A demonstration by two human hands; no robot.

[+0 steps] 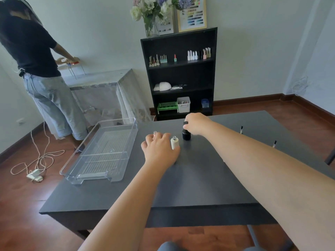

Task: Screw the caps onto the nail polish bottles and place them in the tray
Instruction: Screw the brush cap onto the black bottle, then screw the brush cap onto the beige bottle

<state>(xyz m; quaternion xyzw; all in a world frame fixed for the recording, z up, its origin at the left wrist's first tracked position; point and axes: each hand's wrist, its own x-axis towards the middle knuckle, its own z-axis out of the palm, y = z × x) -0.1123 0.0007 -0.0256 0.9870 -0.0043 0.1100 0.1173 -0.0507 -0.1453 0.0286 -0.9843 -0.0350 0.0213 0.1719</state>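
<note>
Standing upright, glossy black bottle (186, 135) (cap on)

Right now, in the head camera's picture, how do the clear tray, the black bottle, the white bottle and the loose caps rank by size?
1. Clear tray, by far.
2. Black bottle and white bottle: alike, both partly hidden by a hand, so unranked.
3. Loose caps with brushes, thinnest, though they lie farther away.

Black bottle (186, 134), white bottle (175, 144), clear ribbed tray (101, 151), dark grey table (199, 178).
</note>
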